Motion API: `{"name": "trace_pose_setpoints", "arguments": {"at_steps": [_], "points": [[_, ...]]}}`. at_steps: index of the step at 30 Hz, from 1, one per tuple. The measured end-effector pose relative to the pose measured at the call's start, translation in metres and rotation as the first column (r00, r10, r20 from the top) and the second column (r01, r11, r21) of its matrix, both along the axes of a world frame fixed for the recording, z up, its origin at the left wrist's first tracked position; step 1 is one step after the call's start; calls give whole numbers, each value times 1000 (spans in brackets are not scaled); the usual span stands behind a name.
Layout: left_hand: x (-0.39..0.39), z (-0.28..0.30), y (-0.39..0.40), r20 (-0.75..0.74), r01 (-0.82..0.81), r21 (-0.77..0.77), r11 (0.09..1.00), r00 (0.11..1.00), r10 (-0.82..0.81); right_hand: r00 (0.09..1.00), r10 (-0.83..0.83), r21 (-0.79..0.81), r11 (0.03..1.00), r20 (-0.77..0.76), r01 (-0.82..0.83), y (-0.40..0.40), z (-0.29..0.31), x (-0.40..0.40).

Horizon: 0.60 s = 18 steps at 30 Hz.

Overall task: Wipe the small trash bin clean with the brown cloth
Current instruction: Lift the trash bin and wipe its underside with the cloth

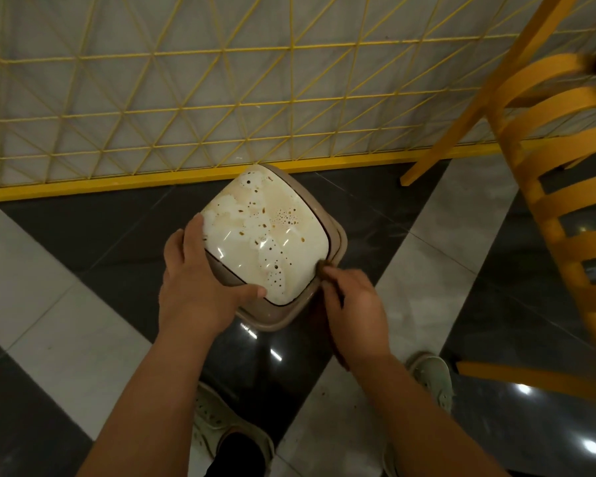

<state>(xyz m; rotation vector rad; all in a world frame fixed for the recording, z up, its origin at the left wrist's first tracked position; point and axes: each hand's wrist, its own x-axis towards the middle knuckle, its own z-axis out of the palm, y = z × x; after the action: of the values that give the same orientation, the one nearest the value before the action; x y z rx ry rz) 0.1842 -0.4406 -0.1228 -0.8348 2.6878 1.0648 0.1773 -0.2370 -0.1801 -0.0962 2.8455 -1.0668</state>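
The small trash bin (265, 232) stands on the floor by the wall, seen from above: a cream lid spotted with brown stains inside a tan rim. My left hand (197, 280) grips the bin's near-left corner, thumb lying on the lid's front edge. My right hand (355, 315) is closed on the brown cloth (321, 270), of which only a small dark tip shows above the fingers. That tip presses against the bin's right rim. The rest of the cloth is hidden under the hand.
A yellow wire grid fence (186, 108) on a yellow base rail runs behind the bin. A yellow slatted chair (561, 187) stands at the right, one leg near the bin. The floor has glossy black and grey tiles. My two light shoes (217, 418) are below.
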Motion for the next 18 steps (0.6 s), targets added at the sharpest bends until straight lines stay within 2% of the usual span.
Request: {"name": "trace_pose_setpoints", "arguments": {"at_steps": [3,4,6,7,10,13,16,18], "points": [[0,-2,-2,-8,1,-7,1000,1000,-1,989,150,-67,987,9,-149,-14,3,27],[0,-2,-2,-4,3,-9,1000,1000,-3,975,221,-42,974,-8,-221,-11,6,28],[0,-2,-3,5,10,-13,1000,1000,-10,932,358,110,930,-62,-350,6,8,14],[0,-2,-3,5,14,-15,1000,1000,-14,935,352,184,923,-52,-337,15,10,1],[-1,-2,-2,10,9,-17,1000,1000,-8,992,123,301,947,-7,-115,31,10,-28],[-1,-2,-1,16,-3,-15,1000,1000,3,984,166,179,968,70,-176,20,2,3],[-3,-2,-1,7,4,-22,1000,1000,-4,999,37,-23,999,39,-36,18,5,27],[-4,-3,0,15,10,-23,1000,1000,-10,1000,-6,-15,1000,-29,6,15,5,16]]}}
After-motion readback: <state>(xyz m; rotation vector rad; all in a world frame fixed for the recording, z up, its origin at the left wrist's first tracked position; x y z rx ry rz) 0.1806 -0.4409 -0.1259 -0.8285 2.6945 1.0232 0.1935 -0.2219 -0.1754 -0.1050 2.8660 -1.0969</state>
